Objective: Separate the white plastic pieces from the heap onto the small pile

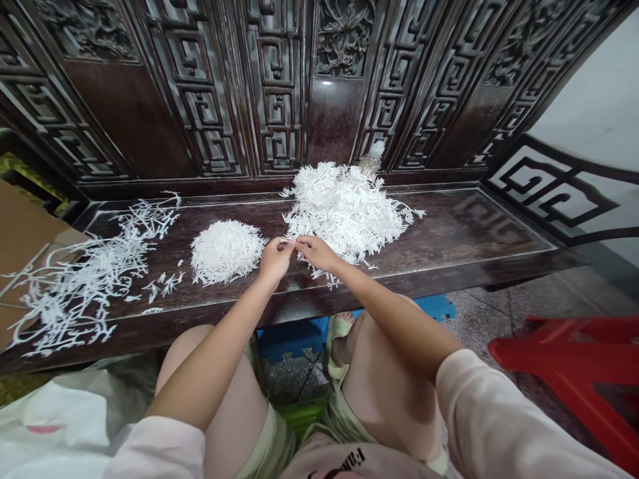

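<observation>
My left hand (277, 257) and my right hand (314, 252) meet fingertip to fingertip above the bench's front part. Both are closed in a pinch on a small white plastic-looking piece (288, 239), mostly hidden by the fingers. Just behind and right of them rises a large heap of white branched pieces (349, 209). Left of my left hand sits a smaller, rounded pile of short white pieces (227, 251). Further left lies a loose tangle of long, thin white strips (94, 279), with several small bits scattered beside it.
The dark wooden bench (464, 233) has a carved lattice back (337, 120). A clear bottle with a white cap (374, 156) stands behind the large heap. A cardboard box (24, 233) is at the left end. A red plastic stool (574, 359) stands on the floor at right.
</observation>
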{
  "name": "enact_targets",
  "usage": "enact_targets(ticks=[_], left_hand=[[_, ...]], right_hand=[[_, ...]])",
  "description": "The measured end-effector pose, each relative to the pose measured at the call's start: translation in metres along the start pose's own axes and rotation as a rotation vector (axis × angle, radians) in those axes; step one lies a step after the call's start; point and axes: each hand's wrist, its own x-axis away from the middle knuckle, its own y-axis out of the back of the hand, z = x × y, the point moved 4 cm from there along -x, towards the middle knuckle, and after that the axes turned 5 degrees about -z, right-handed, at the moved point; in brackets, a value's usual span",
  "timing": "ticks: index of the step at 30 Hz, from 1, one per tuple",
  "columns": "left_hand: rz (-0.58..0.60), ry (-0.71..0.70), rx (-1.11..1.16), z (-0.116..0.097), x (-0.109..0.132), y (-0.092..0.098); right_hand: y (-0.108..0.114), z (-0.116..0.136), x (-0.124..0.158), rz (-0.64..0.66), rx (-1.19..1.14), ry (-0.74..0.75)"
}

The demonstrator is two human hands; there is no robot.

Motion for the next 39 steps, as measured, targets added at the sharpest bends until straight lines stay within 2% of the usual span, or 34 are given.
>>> enact_targets(ticks=[4, 7, 16, 21, 26, 30, 33, 36, 38, 39], left_hand=[[-0.154, -0.02, 0.026, -0.004, 0.009, -0.004], [-0.218, -0.038, 0.019, -0.008, 0.012, -0.006], [-0.145, 0.046, -0.041, -0.005, 0.009, -0.009], [-0.183, 0.057, 0.003, 0.001, 0.006, -0.012], [-0.205, 0.097, 0.091, 0.004, 0.008, -0.017], [-0.213, 0.105, 0.178, -0.001, 0.008, -0.016], [-0.23, 0.107, 0.195, -0.008, 0.011, -0.014], [-0.232, 0.107, 0.155, -0.015, 0.026, -0.014], [-0.163, 0.124, 0.169, -0.016, 0.035, -0.017], [-0.118, 0.144, 0.194, -0.016, 0.037, -0.019]], right_hand=[[0.001, 0.0, 0.0, -0.037, -0.023, -0.018], [0.003, 0.002, 0.0, -0.08, -0.012, -0.013], [0.005, 0.002, 0.002, -0.144, 0.198, 0.084], [0.007, 0.007, 0.002, -0.11, 0.33, 0.083], [0.009, 0.014, 0.004, -0.134, 0.498, 0.078], [0.003, 0.021, 0.008, -0.196, 0.727, 0.117], [-0.001, 0.021, 0.007, -0.227, 0.791, 0.14], [0.018, 0.006, -0.001, -0.301, 0.775, 0.021], [0.043, -0.011, -0.006, -0.393, 0.727, -0.171], [0.054, -0.017, -0.007, -0.425, 0.708, -0.207]])
